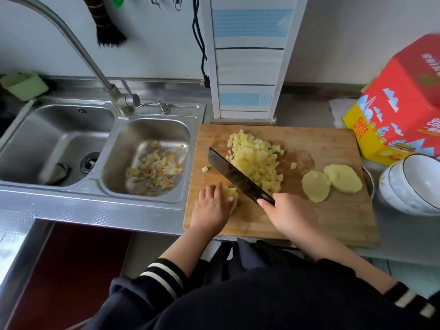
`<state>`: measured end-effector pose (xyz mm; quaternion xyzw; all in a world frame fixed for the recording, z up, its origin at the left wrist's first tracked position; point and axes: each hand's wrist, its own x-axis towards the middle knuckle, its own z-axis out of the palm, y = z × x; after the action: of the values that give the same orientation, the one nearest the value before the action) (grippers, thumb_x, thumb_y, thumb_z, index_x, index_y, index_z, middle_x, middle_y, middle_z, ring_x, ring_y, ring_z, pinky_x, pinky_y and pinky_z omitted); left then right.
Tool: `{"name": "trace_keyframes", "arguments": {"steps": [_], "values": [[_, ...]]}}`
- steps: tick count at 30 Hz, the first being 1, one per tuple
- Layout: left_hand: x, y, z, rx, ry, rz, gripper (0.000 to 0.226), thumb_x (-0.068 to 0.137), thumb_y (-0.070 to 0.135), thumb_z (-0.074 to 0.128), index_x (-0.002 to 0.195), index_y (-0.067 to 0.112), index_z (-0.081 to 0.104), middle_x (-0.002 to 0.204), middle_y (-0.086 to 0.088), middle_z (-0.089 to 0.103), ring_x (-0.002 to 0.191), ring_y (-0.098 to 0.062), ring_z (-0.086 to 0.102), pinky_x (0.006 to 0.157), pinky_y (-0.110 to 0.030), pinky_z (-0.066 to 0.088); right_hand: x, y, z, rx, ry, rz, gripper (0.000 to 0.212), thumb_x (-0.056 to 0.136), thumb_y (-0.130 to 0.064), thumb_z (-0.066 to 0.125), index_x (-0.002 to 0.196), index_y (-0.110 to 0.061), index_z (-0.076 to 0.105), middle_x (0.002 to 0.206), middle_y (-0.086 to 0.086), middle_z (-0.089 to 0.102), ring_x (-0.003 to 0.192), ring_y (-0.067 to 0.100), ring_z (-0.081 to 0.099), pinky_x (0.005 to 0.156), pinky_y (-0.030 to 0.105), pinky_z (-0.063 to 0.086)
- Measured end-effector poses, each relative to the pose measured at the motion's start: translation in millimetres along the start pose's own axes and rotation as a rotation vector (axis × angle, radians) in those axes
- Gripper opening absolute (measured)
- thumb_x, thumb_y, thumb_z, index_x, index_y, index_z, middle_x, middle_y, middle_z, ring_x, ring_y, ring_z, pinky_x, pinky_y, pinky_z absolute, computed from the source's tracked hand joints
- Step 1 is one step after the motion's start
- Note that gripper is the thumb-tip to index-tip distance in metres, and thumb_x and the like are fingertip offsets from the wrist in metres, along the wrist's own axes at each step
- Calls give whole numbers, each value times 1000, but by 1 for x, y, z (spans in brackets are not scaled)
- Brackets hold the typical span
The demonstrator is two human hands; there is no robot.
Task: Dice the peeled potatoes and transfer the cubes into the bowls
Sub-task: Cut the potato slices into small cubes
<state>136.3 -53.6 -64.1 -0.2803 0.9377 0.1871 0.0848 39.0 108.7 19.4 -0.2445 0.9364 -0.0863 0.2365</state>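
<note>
Gripping the handle of a dark cleaver, the right hand holds the blade angled across the wooden cutting board, its edge against the near side of a heap of diced potato. The left hand curls over a stack of potato pieces near the board's front left corner, fingertips pinning it down; whether that stack is already cut into strips is hard to tell under the fingers. Judging by the heap, a good share of the dicing is done. Two flat potato slices lie uncut on the right of the board, and a couple of stray cubes sit apart from the pile. White bowls stand stacked just off the board's right edge and look empty from here, so the transfer seems not yet begun. Peelings lie in the right sink basin.
</note>
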Motion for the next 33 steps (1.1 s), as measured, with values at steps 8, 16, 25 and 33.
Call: {"name": "trace_keyframes", "arguments": {"steps": [8,16,25,33], "values": [[9,-19,1,-88,-22,-23,83,91,69,33,155,20,15,142,-8,34,134,-28,31,112,-39,27,-2,3,-1,7,-5,-3,40,98,-54,39,79,-22,54,67,-7,55,71,21,61,53,29,36],[-19,-25,28,-118,360,207,46,91,47,52,125,17,50,133,-9,45,109,-32,51,93,-43,47,-7,1,-3,-48,-3,-74,40,100,-51,35,81,-21,53,65,-7,54,66,19,58,53,30,39],[-11,-28,32,-129,418,312,35,91,40,53,108,11,62,116,-10,56,102,-29,55,82,-39,53,-6,-7,3,-136,-70,-145,35,103,-45,30,86,-22,49,68,-8,50,65,19,54,54,31,37],[-10,-37,42,-94,463,414,30,93,35,55,108,11,63,115,-14,59,97,-29,59,68,-37,56,-3,-9,1,-238,-97,-154,33,105,-43,28,85,-21,42,67,-7,42,63,18,48,47,29,27]]}}
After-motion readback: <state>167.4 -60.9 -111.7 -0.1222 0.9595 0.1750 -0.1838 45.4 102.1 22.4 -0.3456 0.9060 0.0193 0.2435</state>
